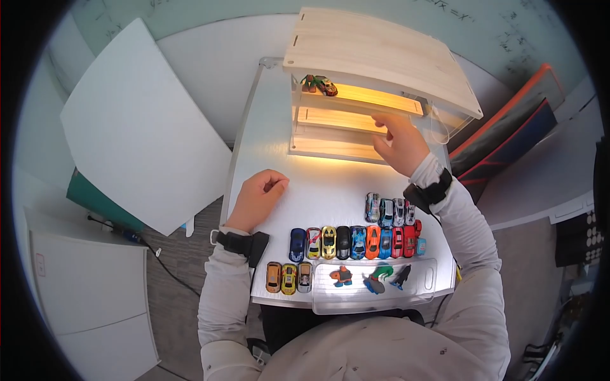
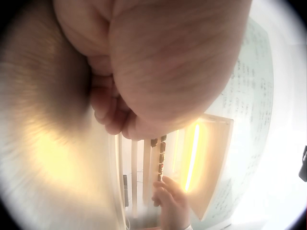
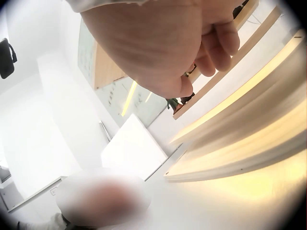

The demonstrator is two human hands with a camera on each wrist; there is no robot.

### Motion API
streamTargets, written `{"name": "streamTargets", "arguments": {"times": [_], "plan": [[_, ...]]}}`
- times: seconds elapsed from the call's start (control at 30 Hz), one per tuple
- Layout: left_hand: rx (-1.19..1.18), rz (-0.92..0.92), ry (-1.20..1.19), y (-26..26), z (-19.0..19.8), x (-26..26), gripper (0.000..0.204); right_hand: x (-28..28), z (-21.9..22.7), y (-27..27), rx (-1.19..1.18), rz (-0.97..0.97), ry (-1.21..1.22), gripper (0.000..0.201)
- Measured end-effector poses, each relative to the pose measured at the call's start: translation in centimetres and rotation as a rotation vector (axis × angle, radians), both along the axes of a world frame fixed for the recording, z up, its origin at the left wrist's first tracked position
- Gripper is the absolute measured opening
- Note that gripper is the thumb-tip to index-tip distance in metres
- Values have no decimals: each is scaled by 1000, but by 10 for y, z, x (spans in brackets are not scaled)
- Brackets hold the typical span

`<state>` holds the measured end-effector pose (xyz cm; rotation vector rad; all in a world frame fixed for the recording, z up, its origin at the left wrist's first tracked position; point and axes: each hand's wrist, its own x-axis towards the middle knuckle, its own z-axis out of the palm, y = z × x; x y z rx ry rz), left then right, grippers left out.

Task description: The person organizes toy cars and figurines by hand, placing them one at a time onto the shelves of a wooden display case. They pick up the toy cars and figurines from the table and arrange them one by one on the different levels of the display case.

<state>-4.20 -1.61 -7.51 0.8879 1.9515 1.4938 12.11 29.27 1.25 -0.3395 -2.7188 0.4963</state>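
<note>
My left hand [image 1: 259, 198] rests at the left of the white table [image 1: 324, 181], its fingers loosely curled with nothing in them. At the wooden shelf unit [image 1: 375, 51], my right hand [image 1: 403, 149] reaches toward the lit boards, with a gap showing between thumb and forefinger. In the left wrist view, its fingertips are right by a row of toy cars [image 2: 161, 158] on a shelf. A gold toy car [image 1: 326, 86] and a red-and-green figure [image 1: 309, 83] sit at the left end of the upper board [image 1: 381, 98]. Part of that board's contents is hidden under the top panel.
Several toy cars stand in rows near the table's front, among them an orange car [image 1: 373, 242] and a dark blue car [image 1: 297, 244]. A clear plastic tray [image 1: 321, 303] at the front edge holds animal figures, including an orange one [image 1: 342, 275].
</note>
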Motion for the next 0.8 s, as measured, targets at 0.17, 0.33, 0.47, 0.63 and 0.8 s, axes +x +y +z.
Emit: {"name": "streamTargets", "arguments": {"times": [0.17,0.33,0.47,0.63,0.8], "plan": [[29,3,-7,2,-2,-1,14,55,8,-26,-155,31,-124,41],[6,15,-22,2,-1,1,15,101,11,-56,-303,30,-243,38],[38,4,0,4,-8,-1,16,128,6,-57,-299,16,-228,32],[18,11,2,4,-10,-1,16,146,15,-49,-293,-3,-263,30],[22,17,-2,5,-7,-1,17,145,17,-45,-236,0,-327,31]]}}
